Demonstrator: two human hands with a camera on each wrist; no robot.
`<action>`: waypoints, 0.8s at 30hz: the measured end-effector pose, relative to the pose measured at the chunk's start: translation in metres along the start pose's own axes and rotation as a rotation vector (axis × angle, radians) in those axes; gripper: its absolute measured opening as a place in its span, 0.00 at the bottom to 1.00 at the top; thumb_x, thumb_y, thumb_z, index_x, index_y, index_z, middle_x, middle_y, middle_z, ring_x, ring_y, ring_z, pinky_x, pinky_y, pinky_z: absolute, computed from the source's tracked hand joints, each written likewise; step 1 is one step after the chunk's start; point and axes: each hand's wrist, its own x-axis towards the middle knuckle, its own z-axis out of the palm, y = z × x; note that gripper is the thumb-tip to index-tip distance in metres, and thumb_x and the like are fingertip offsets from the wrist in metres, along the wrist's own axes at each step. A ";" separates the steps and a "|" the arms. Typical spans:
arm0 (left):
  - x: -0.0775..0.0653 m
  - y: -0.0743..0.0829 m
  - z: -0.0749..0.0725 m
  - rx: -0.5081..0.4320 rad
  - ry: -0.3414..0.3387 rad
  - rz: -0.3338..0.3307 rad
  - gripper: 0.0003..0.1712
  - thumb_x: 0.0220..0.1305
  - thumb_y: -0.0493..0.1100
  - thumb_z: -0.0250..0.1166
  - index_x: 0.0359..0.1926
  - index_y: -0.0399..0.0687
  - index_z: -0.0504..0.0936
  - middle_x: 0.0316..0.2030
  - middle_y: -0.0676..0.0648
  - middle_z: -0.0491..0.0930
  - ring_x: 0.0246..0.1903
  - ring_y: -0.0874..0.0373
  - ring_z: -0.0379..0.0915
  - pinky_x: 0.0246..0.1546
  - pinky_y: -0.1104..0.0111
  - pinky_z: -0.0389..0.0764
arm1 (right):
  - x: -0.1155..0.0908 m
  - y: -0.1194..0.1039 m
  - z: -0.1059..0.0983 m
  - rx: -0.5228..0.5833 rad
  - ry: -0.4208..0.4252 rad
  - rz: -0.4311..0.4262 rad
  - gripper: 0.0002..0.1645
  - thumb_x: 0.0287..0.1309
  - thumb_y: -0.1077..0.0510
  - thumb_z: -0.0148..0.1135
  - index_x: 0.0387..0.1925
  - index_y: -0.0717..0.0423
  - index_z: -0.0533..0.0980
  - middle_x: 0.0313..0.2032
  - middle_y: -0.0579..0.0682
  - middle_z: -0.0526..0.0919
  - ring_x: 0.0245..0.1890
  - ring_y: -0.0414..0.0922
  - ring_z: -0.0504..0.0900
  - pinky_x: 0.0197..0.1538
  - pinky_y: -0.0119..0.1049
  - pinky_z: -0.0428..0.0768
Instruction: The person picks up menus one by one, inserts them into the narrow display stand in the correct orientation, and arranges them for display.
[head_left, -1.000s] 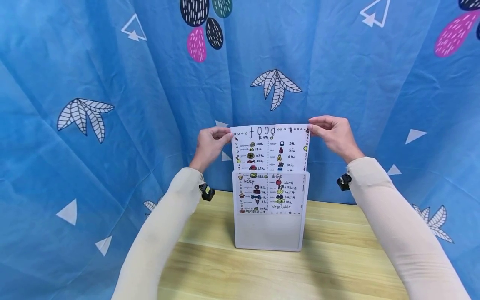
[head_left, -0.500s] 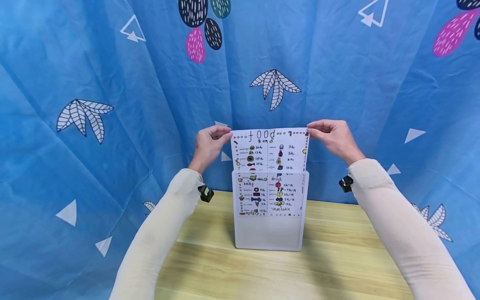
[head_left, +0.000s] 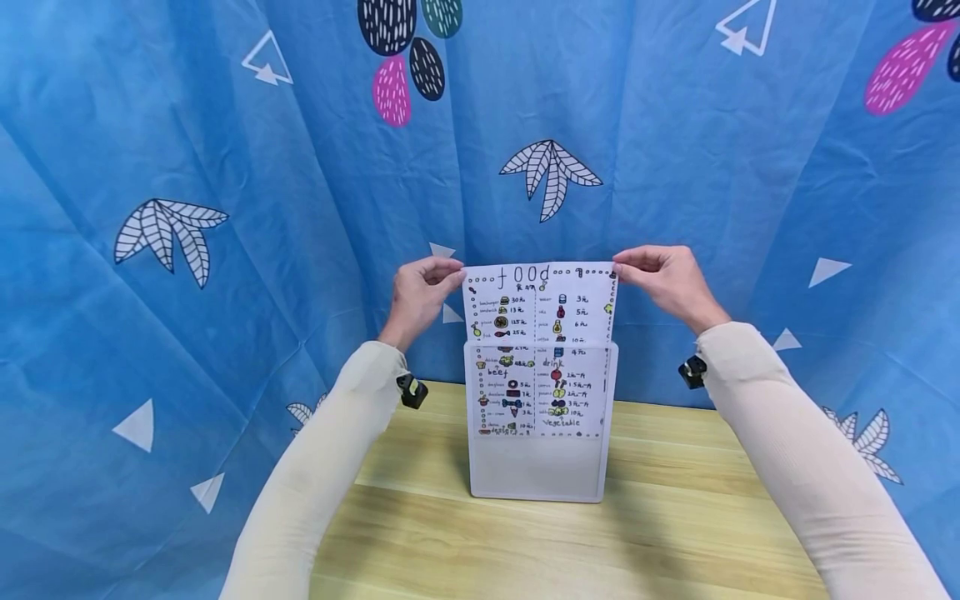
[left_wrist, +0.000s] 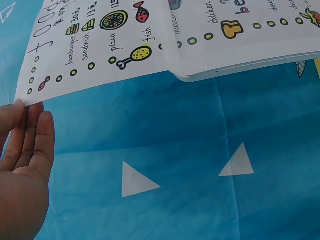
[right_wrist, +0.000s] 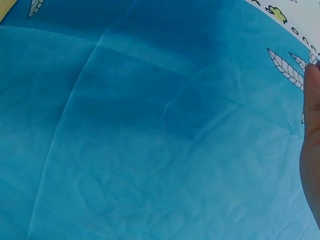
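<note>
A paper menu [head_left: 536,308] with hand-drawn foods and prices stands partly inside a clear upright sleeve-like holder [head_left: 536,468], its top part sticking out above the holder's mouth. My left hand [head_left: 417,300] pinches the menu's top left corner between thumb and fingers. At the top right corner, my right hand [head_left: 671,283] pinches the sheet the same way. The left wrist view shows the left hand [left_wrist: 25,160] at the corner of the menu [left_wrist: 105,50], with the holder's edge [left_wrist: 240,64] farther right. Only a sliver of the right hand [right_wrist: 312,140] appears in the right wrist view.
The holder rests on a light wood table [head_left: 540,546]. Behind and to both sides hangs a blue patterned curtain [head_left: 315,167], close behind the table's back edge. Small black devices [head_left: 411,390] are worn on both wrists.
Both hands have moved down with the menu, which has slid deeper into the holder. The holder has stayed in place.
</note>
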 end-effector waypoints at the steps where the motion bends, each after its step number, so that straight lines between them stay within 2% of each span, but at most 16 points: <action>1: -0.001 0.000 0.000 0.002 -0.002 -0.004 0.10 0.66 0.41 0.69 0.45 0.41 0.87 0.39 0.43 0.87 0.40 0.53 0.82 0.46 0.61 0.80 | -0.001 0.000 0.000 -0.004 -0.004 0.007 0.19 0.65 0.53 0.67 0.50 0.63 0.83 0.43 0.54 0.88 0.37 0.30 0.85 0.47 0.25 0.77; 7: -0.004 -0.004 0.000 0.016 -0.012 -0.026 0.10 0.67 0.42 0.68 0.46 0.42 0.87 0.40 0.44 0.87 0.41 0.54 0.82 0.46 0.61 0.79 | -0.002 0.003 0.001 -0.010 -0.031 0.032 0.21 0.64 0.51 0.68 0.52 0.63 0.82 0.46 0.55 0.87 0.37 0.29 0.84 0.48 0.27 0.77; 14: -0.005 -0.006 0.002 -0.003 -0.018 -0.012 0.10 0.67 0.41 0.68 0.46 0.41 0.87 0.40 0.44 0.87 0.40 0.53 0.83 0.44 0.62 0.80 | -0.004 0.005 0.001 0.004 -0.025 0.028 0.20 0.65 0.53 0.67 0.51 0.63 0.83 0.45 0.56 0.87 0.37 0.31 0.84 0.46 0.25 0.77; 21: -0.008 -0.008 0.003 0.011 -0.020 -0.022 0.10 0.67 0.41 0.69 0.45 0.41 0.87 0.39 0.44 0.87 0.40 0.54 0.82 0.42 0.64 0.79 | -0.006 0.007 0.002 -0.015 -0.056 0.070 0.22 0.65 0.51 0.67 0.52 0.63 0.82 0.45 0.54 0.87 0.38 0.31 0.83 0.49 0.31 0.77; 24: -0.008 -0.010 0.004 0.004 -0.020 -0.018 0.10 0.66 0.41 0.69 0.44 0.40 0.87 0.39 0.43 0.87 0.39 0.54 0.82 0.41 0.65 0.79 | -0.007 0.008 0.002 -0.010 -0.059 0.073 0.21 0.65 0.52 0.67 0.52 0.63 0.82 0.45 0.54 0.88 0.38 0.31 0.84 0.49 0.30 0.77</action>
